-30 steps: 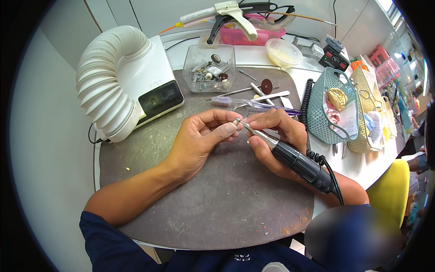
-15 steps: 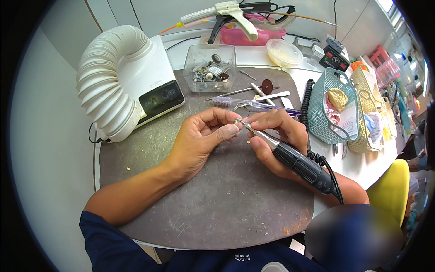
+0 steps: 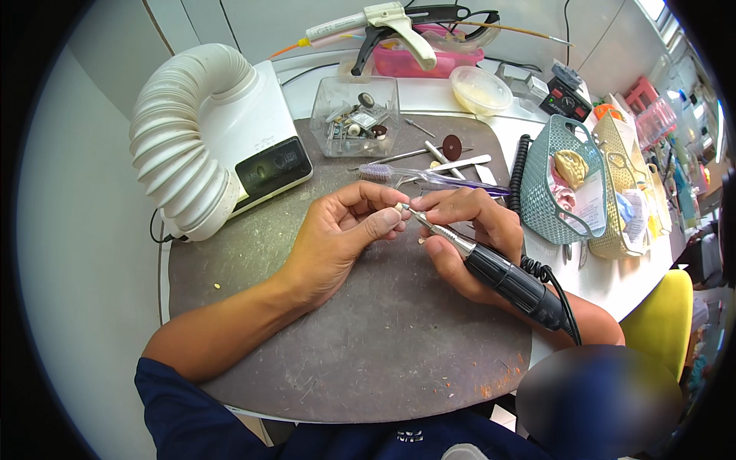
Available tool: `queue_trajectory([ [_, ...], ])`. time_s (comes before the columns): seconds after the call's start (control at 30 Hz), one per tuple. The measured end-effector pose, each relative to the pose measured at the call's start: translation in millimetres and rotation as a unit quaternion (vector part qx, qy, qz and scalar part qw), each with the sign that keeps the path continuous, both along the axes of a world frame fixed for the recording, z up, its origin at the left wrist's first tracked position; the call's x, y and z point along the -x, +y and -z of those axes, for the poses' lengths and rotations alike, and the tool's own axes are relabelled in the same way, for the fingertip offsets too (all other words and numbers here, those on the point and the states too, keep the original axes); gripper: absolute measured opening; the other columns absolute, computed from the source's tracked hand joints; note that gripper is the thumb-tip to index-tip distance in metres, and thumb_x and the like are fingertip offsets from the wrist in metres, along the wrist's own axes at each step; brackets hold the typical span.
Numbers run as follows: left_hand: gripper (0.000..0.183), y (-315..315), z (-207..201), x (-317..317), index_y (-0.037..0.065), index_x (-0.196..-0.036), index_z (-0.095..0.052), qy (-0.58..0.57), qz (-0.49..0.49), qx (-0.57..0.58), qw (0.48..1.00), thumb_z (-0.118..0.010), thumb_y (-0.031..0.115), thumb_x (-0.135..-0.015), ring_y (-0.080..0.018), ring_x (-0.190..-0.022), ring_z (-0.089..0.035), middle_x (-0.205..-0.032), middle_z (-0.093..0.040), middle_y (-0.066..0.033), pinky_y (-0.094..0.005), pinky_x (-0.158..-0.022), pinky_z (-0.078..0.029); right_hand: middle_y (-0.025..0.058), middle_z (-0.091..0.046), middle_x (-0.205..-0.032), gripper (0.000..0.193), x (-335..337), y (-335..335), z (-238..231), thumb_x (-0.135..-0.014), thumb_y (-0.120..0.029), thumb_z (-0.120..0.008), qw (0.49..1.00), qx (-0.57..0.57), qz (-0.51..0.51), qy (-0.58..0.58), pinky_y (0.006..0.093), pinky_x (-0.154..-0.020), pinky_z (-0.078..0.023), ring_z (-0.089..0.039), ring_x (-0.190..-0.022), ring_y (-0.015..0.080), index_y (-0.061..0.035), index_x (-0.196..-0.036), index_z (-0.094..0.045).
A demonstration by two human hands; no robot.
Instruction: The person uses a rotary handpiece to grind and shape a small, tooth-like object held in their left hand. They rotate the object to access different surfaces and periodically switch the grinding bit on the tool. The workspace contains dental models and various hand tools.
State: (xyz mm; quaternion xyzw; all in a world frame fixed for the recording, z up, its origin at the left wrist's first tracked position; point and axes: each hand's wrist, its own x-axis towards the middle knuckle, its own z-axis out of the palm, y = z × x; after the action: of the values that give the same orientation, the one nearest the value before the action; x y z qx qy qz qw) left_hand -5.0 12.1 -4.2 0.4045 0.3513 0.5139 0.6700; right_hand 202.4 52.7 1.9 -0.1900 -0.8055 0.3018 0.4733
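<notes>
Between its thumb and fingertips, my left hand (image 3: pixel 345 222) pinches a tiny whitish piece (image 3: pixel 400 206), mostly hidden by the fingers; it looks like a dental crown, though its exact shape is too small to tell. My right hand (image 3: pixel 475 230) grips a black and silver rotary handpiece (image 3: pixel 506 274) like a pen, its metal nose angled up and left. The handpiece's tip meets or nearly meets the small piece. A coiled black cord (image 3: pixel 542 268) trails from the handpiece's rear. Just below the fingers, a small pale bit (image 3: pixel 421 241) lies on the grey mat (image 3: pixel 345 353).
A white dust extractor (image 3: pixel 268 100) with a ribbed hose stands left. Behind my hands are a clear box (image 3: pixel 355 146) of burs, a purple toothbrush (image 3: pixel 429 177) and a brown disc (image 3: pixel 451 146). Teal (image 3: pixel 548 184) and cream baskets (image 3: pixel 613 244) stand right; a dispensing gun (image 3: pixel 399 31) lies at the back.
The handpiece and my right hand have shifted very slightly, and the small piece appears turned a little in my left fingers. Everything else on the bench stays put.
</notes>
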Motion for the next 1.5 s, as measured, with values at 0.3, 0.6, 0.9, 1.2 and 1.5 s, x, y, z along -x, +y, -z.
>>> queue_trajectory([
  [0.3,0.022,0.2,4.2,0.4,0.001,-0.115,-0.065,0.005,-0.016,-0.029,0.999,-0.065,0.013,-0.096,-0.0086,-0.096,-0.061,-0.105,-0.067,-0.0051,-0.0250,-0.087,-0.050,0.0211,-0.070,-0.094,0.023,2.3,0.1,-0.6,-0.073,0.000,-0.073,0.998,-0.054,-0.031,0.002,0.0350,-0.082,-0.057,-0.072,-0.095,0.0309,0.0028,-0.094,-0.063],
  [0.6,0.021,-1.8,6.7,-0.5,0.000,-0.112,-0.068,0.030,-0.043,-0.048,0.998,-0.066,0.012,-0.095,-0.0083,-0.094,-0.062,-0.102,-0.069,-0.0049,-0.0248,-0.087,-0.050,0.0218,-0.070,-0.096,0.023,2.7,-4.4,1.8,-0.074,-0.001,-0.073,0.999,-0.026,-0.028,0.005,0.0347,-0.080,-0.057,-0.073,-0.093,0.0305,0.0029,-0.094,-0.062],
  [0.9,0.022,-0.6,-0.6,-0.9,0.001,-0.117,-0.062,0.033,-0.026,-0.030,0.999,-0.063,0.010,-0.097,-0.0110,-0.095,-0.061,-0.102,-0.067,-0.0064,-0.0253,-0.086,-0.050,0.0214,-0.067,-0.101,0.022,-2.6,0.9,1.5,-0.083,0.000,-0.065,0.999,-0.006,0.001,-0.033,0.0318,-0.080,-0.055,-0.069,-0.100,0.0253,0.0020,-0.102,-0.055],
  [1.2,0.022,-0.5,1.7,0.1,0.001,-0.117,-0.062,0.033,-0.016,-0.037,0.999,-0.062,0.011,-0.098,-0.0094,-0.090,-0.061,-0.101,-0.067,-0.0055,-0.0243,-0.084,-0.049,0.0201,-0.070,-0.096,0.024,2.5,-3.4,4.3,-0.074,0.000,-0.074,1.000,-0.004,-0.014,0.020,0.0352,-0.084,-0.056,-0.072,-0.098,0.0299,0.0031,-0.096,-0.063],
  [1.5,0.024,-3.1,1.8,-1.9,-0.001,-0.117,-0.065,0.061,-0.018,-0.041,0.997,-0.065,0.009,-0.095,-0.0087,-0.088,-0.061,-0.104,-0.069,-0.0066,-0.0246,-0.082,-0.050,0.0207,-0.070,-0.097,0.027,1.7,-2.5,-0.1,-0.073,-0.001,-0.075,0.999,-0.045,-0.022,-0.008,0.0362,-0.085,-0.057,-0.072,-0.099,0.0314,0.0028,-0.097,-0.063],
])
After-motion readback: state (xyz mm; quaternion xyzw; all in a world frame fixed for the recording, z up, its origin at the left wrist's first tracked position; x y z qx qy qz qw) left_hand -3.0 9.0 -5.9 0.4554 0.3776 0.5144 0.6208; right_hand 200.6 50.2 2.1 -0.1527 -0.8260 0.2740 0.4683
